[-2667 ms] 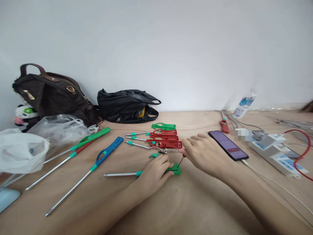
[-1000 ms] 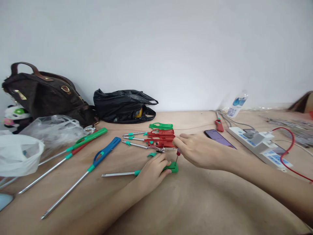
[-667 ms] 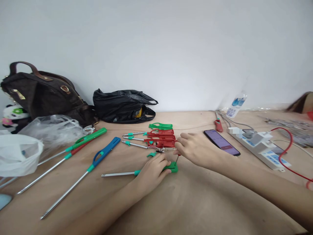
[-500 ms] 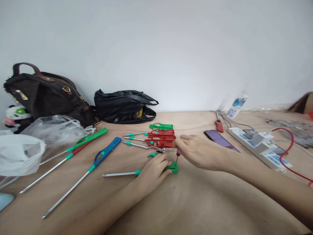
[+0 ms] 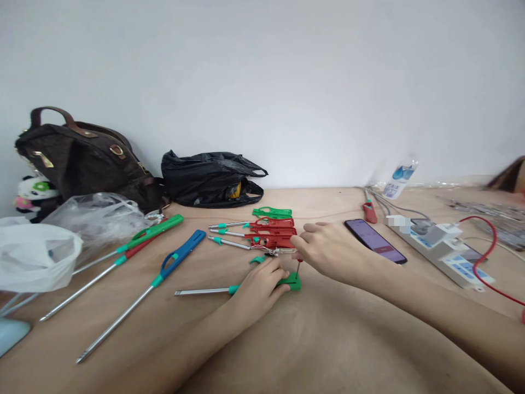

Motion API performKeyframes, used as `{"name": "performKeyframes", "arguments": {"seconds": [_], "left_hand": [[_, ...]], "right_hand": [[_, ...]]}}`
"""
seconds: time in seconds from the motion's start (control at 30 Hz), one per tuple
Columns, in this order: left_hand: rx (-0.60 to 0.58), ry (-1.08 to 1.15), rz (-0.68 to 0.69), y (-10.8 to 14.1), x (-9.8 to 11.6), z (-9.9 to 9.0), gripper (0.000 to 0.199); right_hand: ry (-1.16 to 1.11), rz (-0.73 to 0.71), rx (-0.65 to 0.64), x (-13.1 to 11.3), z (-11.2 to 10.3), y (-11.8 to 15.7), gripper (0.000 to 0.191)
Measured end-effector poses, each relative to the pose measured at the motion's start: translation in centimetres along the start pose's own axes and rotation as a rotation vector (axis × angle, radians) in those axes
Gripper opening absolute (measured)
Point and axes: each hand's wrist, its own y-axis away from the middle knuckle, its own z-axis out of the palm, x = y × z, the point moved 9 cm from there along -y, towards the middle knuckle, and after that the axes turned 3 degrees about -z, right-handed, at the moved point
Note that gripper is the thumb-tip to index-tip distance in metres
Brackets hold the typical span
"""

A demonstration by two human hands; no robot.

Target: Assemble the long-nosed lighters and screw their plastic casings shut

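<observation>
Green lighter [image 5: 292, 281] was laid flat on table [image 5: 336, 334], pinned by left hand [image 5: 259, 285] with fingers curled over its handle, likely against twisting. Red-handled screwdriver [image 5: 299, 261] was grasped in right hand's [image 5: 330, 250] bent fingers, near upright, probably for straight pressure; tip seating was hard to make out. Opened red casings [image 5: 276, 239] were lined up just beyond, presumably for easy reach.

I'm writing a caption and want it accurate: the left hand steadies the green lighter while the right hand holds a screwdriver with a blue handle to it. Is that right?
Not quite: the screwdriver in the right hand has a red handle, as the head view shows. The rest stands.
</observation>
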Motion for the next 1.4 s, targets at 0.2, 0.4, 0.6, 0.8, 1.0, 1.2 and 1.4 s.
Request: {"name": "performKeyframes", "arguments": {"seconds": [0.2, 0.4, 0.6, 0.8, 1.0, 1.2, 1.4], "left_hand": [[0.0, -0.036, 0.008, 0.0, 0.3, 0.1, 0.004], [0.003, -0.178, 0.02, 0.3, 1.0, 0.7, 0.006], [0.036, -0.241, 0.021, 0.5, 1.2, 1.2, 0.014], [0.034, -0.247, 0.019, 0.4, 1.2, 1.3, 0.014], [0.03, -0.254, 0.045, 0.4, 1.3, 1.0, 0.016], [0.039, -0.249, 0.051, 0.4, 1.3, 0.9, 0.016], [0.013, -0.29, 0.068, 0.3, 1.5, 1.3, 0.007]], "right_hand": [[0.048, 0.151, -0.084, 0.5, 0.6, 0.9, 0.011], [0.018, 0.223, -0.017, 0.7, 0.3, 1.5, 0.018], [0.035, 0.174, -0.055, 0.0, -0.1, 0.8, 0.015], [-0.005, 0.202, -0.085, -0.4, -1.2, 0.0, 0.016], [-0.152, 0.063, 0.052, -0.8, -1.9, 0.4, 0.016], [-0.172, 0.006, 0.072, -0.8, -1.9, 0.7, 0.02], [-0.164, 0.119, 0.009, -0.6, -1.5, -0.1, 0.008]]}}
